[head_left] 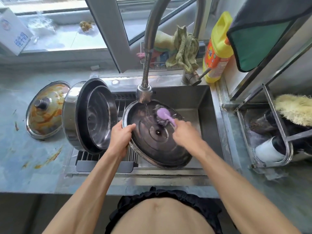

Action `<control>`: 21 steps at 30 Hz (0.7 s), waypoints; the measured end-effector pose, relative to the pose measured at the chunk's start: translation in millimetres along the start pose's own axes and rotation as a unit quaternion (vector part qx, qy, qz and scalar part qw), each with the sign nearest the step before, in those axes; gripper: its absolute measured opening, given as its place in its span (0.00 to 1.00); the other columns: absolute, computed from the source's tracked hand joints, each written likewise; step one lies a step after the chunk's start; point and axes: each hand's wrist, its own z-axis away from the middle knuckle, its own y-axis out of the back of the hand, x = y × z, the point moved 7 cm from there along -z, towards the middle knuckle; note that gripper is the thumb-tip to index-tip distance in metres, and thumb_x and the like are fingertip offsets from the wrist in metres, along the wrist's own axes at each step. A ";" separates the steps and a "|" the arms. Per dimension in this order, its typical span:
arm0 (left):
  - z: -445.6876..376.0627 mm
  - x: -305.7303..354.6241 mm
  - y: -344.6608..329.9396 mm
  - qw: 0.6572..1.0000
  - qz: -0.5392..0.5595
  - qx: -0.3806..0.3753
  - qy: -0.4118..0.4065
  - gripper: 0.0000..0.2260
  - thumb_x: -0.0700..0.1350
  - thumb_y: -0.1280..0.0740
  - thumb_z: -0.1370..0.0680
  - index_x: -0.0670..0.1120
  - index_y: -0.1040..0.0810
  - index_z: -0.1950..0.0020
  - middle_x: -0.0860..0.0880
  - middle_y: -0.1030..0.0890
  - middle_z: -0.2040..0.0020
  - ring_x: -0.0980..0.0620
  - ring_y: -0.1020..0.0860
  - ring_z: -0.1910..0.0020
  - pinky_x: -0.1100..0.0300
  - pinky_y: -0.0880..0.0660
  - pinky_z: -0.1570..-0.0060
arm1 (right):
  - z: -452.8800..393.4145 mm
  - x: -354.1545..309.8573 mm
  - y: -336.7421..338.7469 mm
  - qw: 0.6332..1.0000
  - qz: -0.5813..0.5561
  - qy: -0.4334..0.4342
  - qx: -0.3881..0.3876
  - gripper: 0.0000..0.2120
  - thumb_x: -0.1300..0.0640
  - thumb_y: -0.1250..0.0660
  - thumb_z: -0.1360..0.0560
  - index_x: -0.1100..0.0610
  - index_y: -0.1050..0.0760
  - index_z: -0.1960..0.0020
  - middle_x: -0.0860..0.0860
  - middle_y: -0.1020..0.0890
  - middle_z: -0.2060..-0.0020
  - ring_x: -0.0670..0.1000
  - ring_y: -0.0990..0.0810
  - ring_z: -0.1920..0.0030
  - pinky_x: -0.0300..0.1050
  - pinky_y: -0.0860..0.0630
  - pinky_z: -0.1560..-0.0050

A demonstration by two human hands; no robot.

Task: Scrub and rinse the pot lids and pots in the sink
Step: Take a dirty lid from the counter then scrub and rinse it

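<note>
Lid tilted over the sink, under the running tap.

Left hand grips its rim; right hand holds a purple scrubber against it. Wet steel looks stiff, light and slippery, so the rim seems the safest hold.

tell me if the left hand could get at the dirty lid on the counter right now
Probably not at once: the left hand grips the lid in the sink, and the tilted pot stands between it and the dirty lid.
</note>
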 end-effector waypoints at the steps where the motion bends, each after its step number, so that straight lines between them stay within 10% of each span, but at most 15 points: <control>1: -1.5 1.0 -2.4 1.000 -0.009 0.000 -0.004 0.09 0.31 0.35 0.23 0.43 0.18 0.53 0.46 0.15 0.62 0.50 0.17 0.64 0.57 0.19 0.63 | 7.3 -15.6 -7.7 1.000 -0.010 0.027 -0.006 0.15 0.59 0.43 0.22 0.54 0.28 0.36 0.60 0.19 0.48 0.64 0.21 0.47 0.52 0.28 0.52; 17: -4.1 -4.8 -5.6 1.000 0.005 0.009 -0.002 0.20 0.61 0.34 0.21 0.44 0.18 0.52 0.43 0.16 0.53 0.46 0.19 0.54 0.47 0.22 0.47 | 18.8 -45.8 -12.0 0.993 -0.042 0.107 -0.027 0.13 0.57 0.43 0.20 0.54 0.29 0.36 0.62 0.19 0.50 0.64 0.21 0.50 0.53 0.26 0.54; 21: -8.0 3.7 -5.3 1.000 0.001 0.013 -0.017 0.15 0.54 0.37 0.16 0.45 0.17 0.50 0.47 0.13 0.53 0.51 0.16 0.55 0.52 0.18 0.49 | 25.5 -39.8 -9.3 0.989 -0.100 0.100 -0.039 0.12 0.56 0.44 0.19 0.50 0.28 0.38 0.61 0.19 0.52 0.64 0.22 0.50 0.53 0.25 0.52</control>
